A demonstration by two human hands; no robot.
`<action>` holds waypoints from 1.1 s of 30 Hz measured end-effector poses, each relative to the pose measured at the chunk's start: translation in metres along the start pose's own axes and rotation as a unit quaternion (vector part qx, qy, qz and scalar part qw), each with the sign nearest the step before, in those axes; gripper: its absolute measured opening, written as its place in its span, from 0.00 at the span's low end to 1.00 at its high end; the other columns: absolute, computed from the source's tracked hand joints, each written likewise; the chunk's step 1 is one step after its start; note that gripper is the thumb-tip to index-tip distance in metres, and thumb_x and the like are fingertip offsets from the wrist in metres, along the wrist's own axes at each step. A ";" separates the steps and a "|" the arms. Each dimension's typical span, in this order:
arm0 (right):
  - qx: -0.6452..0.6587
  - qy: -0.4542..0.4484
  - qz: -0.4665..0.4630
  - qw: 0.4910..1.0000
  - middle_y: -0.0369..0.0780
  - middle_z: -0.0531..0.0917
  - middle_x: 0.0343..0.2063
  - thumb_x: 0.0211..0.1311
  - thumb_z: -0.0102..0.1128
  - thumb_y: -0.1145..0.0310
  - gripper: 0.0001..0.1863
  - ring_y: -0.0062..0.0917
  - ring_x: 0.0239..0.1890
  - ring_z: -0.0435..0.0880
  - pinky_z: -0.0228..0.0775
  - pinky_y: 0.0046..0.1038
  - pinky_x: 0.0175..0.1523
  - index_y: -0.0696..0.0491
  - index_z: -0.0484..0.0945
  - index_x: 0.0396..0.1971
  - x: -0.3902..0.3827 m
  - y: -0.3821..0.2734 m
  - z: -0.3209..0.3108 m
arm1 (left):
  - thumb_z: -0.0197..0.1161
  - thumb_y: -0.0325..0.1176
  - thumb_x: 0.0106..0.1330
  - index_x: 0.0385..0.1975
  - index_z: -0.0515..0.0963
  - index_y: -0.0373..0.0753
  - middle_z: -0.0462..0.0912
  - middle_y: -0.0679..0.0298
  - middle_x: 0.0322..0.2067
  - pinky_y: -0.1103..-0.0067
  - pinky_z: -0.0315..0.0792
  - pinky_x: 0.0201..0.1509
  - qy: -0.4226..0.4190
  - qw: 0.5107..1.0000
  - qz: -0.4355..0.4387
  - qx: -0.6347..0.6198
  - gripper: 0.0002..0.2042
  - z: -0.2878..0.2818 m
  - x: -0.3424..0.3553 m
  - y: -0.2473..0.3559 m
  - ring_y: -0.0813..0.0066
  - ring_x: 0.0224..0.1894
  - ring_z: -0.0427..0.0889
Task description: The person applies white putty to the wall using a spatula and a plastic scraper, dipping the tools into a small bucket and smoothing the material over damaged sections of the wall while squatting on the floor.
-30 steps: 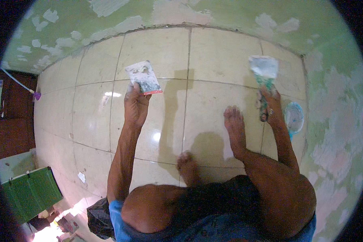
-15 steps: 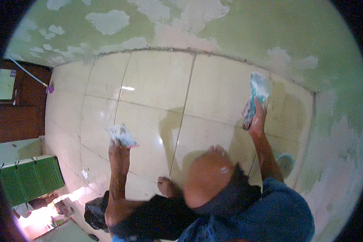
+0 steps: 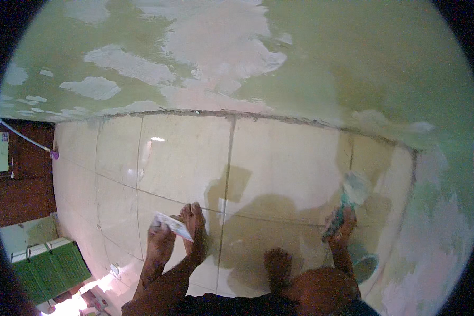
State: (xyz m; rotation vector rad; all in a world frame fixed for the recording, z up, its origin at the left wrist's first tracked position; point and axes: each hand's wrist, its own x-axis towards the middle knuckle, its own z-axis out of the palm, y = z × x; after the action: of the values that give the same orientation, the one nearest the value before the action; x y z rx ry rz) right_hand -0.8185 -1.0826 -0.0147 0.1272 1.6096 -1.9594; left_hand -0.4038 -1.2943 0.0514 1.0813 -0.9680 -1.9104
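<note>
My left hand (image 3: 160,242) is closed on the edge of a thin, flat whitish plate (image 3: 175,225), which is tilted and held close to my left foot (image 3: 195,224). What lies on top of the plate is hard to make out from this angle. On the right, my right hand (image 3: 344,227) wraps round the teal handle of a putty knife (image 3: 356,188). Its broad blade is smeared with white paste and points toward the wall. Both tools are held above the tiled floor, apart from the wall.
Ahead rises a green wall (image 3: 310,68) with pale filler patches, meeting cream floor tiles (image 3: 279,163). A pale bucket (image 3: 366,268) stands by my right forearm. To the left are a brown door (image 3: 29,174), a pole with a purple end (image 3: 55,155) and a green slatted item (image 3: 52,271).
The view has tilted up, so more wall shows. Both hands sit lower in the picture, still holding the plate and putty knife. My left foot now shows farther forward, beside the plate.
</note>
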 end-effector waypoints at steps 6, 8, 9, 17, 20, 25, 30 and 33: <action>-0.584 0.059 -0.294 0.755 0.39 0.74 0.33 0.59 0.57 0.57 0.24 0.25 0.32 0.75 0.70 0.28 0.37 0.55 0.65 0.49 0.016 0.008 -0.096 | 0.58 0.34 0.63 0.39 0.71 0.33 0.78 0.60 0.39 0.72 0.68 0.54 -0.131 0.978 -0.144 0.072 0.11 0.035 0.056 -0.001 0.71 0.45 0.76; -0.571 0.060 -0.185 0.797 0.40 0.74 0.38 0.58 0.58 0.57 0.28 0.26 0.38 0.75 0.68 0.29 0.44 0.55 0.62 0.54 0.020 -0.028 -0.084 | 0.56 0.33 0.65 0.39 0.72 0.34 0.77 0.63 0.38 0.75 0.68 0.52 -0.167 0.961 -0.165 0.149 0.09 0.024 0.076 -0.005 0.76 0.43 0.75; -0.567 0.070 -0.126 0.811 0.40 0.74 0.41 0.58 0.58 0.56 0.30 0.27 0.41 0.74 0.67 0.29 0.47 0.55 0.60 0.56 0.013 -0.052 -0.082 | 0.55 0.33 0.65 0.39 0.73 0.34 0.77 0.64 0.38 0.75 0.68 0.52 -0.187 0.951 -0.187 0.162 0.09 0.030 0.086 -0.006 0.76 0.42 0.74; -0.473 -0.138 0.078 0.867 0.42 0.75 0.43 0.59 0.57 0.56 0.33 0.27 0.48 0.72 0.63 0.27 0.54 0.56 0.58 0.59 -0.058 -0.172 0.088 | 0.52 0.34 0.67 0.41 0.74 0.35 0.78 0.67 0.36 0.77 0.67 0.49 -0.336 0.893 -0.074 0.291 0.10 0.050 0.134 -0.009 0.78 0.41 0.74; -0.564 -0.153 0.071 0.808 0.42 0.76 0.42 0.59 0.58 0.56 0.31 0.26 0.45 0.74 0.66 0.26 0.50 0.57 0.61 0.57 -0.067 -0.184 0.126 | 0.52 0.35 0.68 0.42 0.74 0.35 0.79 0.66 0.37 0.77 0.67 0.50 -0.330 0.875 -0.096 0.341 0.11 0.066 0.164 0.006 0.78 0.42 0.74; -0.406 -0.160 0.148 0.887 0.38 0.78 0.36 0.57 0.59 0.58 0.20 0.23 0.33 0.77 0.72 0.26 0.37 0.55 0.72 0.45 -0.059 -0.110 0.183 | 0.53 0.36 0.67 0.42 0.75 0.36 0.79 0.67 0.37 0.77 0.66 0.53 -0.436 0.861 -0.094 0.242 0.11 0.051 0.182 0.017 0.79 0.43 0.74; -0.250 -0.157 0.031 0.955 0.34 0.78 0.28 0.56 0.60 0.59 0.16 0.20 0.28 0.77 0.72 0.24 0.34 0.55 0.76 0.38 -0.072 0.036 0.227 | 0.56 0.35 0.65 0.41 0.75 0.35 0.79 0.67 0.36 0.79 0.68 0.48 -0.436 0.857 -0.119 0.246 0.11 0.040 0.141 0.017 0.79 0.39 0.74; -0.020 -0.157 0.128 0.979 0.33 0.78 0.30 0.57 0.59 0.61 0.14 0.19 0.32 0.76 0.71 0.25 0.38 0.54 0.77 0.39 -0.101 0.082 0.269 | 0.57 0.34 0.63 0.42 0.74 0.35 0.79 0.67 0.35 0.81 0.69 0.44 -0.385 0.876 -0.146 0.253 0.12 0.009 0.128 0.021 0.80 0.37 0.74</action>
State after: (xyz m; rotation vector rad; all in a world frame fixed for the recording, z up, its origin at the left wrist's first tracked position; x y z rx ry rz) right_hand -0.6175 -1.2992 0.0284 0.0064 1.3530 -1.6549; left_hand -0.4561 -1.4113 0.0282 0.7395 -1.9202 -2.4832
